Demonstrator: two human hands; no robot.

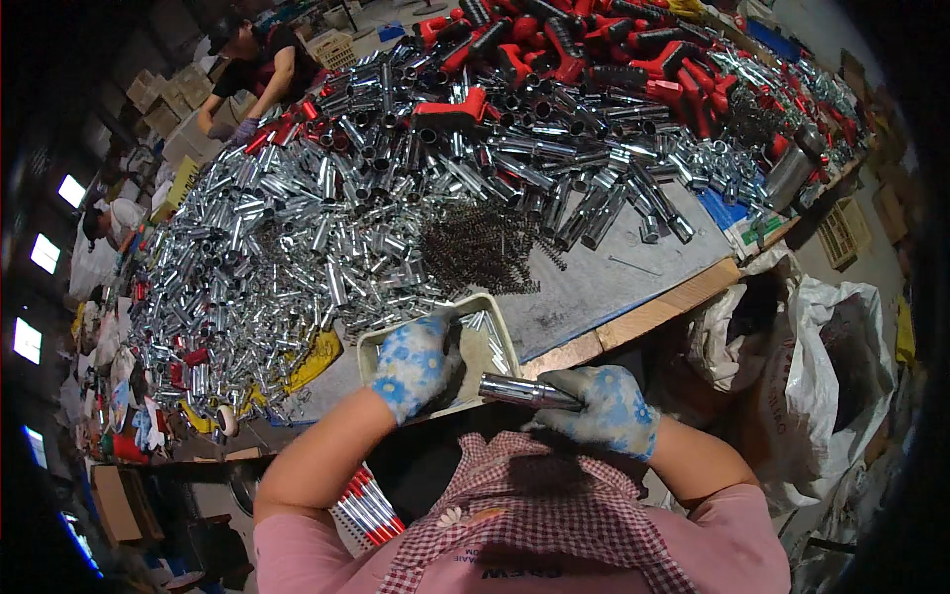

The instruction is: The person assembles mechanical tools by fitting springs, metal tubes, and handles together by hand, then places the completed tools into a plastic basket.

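Observation:
My right hand [606,410], in a blue-flowered work glove with grey fingers, is wrapped round a shiny chrome metal tube [520,389]. The tube lies nearly level, its free end pointing left beside a cream plastic tray [506,332]. Small silvery pins [485,332] lie at that tray's far right. Over the tray's left side is my left hand [414,364], in a matching glove. Its fingers curl inward, and whatever they pinch, if anything, is hidden. A heap of dark coil springs [480,247] lies just beyond the tray.
Chrome tubes and small metal parts [327,228] are piled across the table, with red-and-black handles [564,49] at the back. A wooden edge [653,315] borders the table. White woven sacks [816,386] stand at right. Another person [272,69] works at the far left.

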